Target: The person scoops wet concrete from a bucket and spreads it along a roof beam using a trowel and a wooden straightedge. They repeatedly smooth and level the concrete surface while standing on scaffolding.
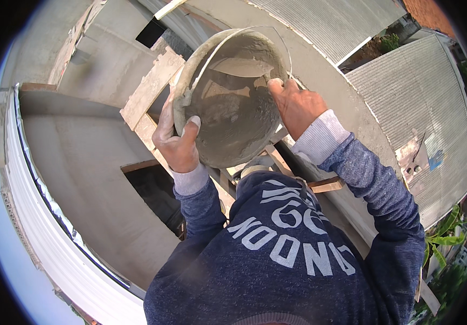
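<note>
A round bucket [182, 111] coated in grey mortar is tilted so its open mouth faces me. Wet mortar [236, 116] covers its inside, and a thin wire handle arches over the far rim. Near the far wall inside lies a flat grey blade [242, 67], perhaps a trowel; I cannot make out its handle. My left hand [179, 143] is closed on the left rim, thumb inside and fingers around the outer wall. At the right rim my right hand [298, 105] is closed with its thumb on the edge; its fingertips are hidden. Both hands are smeared with mortar.
Wooden planks [149, 89] run below the bucket, with timber framing [325, 185] under me. A plastered wall [82, 162] with a dark opening [155, 189] stands left. Corrugated roofs [417, 97] lie lower right, beyond a cement ledge [342, 95].
</note>
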`<state>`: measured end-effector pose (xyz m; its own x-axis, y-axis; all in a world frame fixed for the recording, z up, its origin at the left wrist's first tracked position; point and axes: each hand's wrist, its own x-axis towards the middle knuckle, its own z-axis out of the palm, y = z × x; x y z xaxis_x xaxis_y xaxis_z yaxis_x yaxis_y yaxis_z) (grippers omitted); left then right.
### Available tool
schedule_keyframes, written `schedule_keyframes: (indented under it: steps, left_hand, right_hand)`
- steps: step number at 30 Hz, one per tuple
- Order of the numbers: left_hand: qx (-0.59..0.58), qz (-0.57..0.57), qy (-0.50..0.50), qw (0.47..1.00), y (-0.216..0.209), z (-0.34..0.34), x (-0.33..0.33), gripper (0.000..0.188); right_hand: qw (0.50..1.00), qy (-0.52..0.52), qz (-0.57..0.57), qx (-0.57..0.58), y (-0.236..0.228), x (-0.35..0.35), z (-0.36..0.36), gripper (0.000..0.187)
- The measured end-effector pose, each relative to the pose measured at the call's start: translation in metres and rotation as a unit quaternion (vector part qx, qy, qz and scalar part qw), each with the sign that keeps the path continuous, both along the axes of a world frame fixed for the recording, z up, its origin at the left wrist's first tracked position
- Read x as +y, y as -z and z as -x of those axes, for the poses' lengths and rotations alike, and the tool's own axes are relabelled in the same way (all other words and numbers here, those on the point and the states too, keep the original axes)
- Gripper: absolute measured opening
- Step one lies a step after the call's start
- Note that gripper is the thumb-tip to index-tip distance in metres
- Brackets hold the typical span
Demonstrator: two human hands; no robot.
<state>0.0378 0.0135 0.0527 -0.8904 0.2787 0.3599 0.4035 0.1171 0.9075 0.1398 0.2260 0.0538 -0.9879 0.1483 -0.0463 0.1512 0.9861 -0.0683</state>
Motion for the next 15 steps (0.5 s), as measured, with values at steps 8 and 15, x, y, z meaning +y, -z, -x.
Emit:
schedule_keyframes:
  steps: [8,15]
  left_hand:
    - [0.034,0.007,-0.038,0.999,0.009,0.004,0.006,0.06]
    - [0.124,0.064,-0.007,0.99,0.007,-0.004,0.018,0.057]
  right_hand:
    - [0.994,0.0,0.014,-0.106,0.02,-0.011,-0.003,0.024]
    - [0.986,0.039,0.121,-0.103,0.017,-0.003,0.022,0.031]
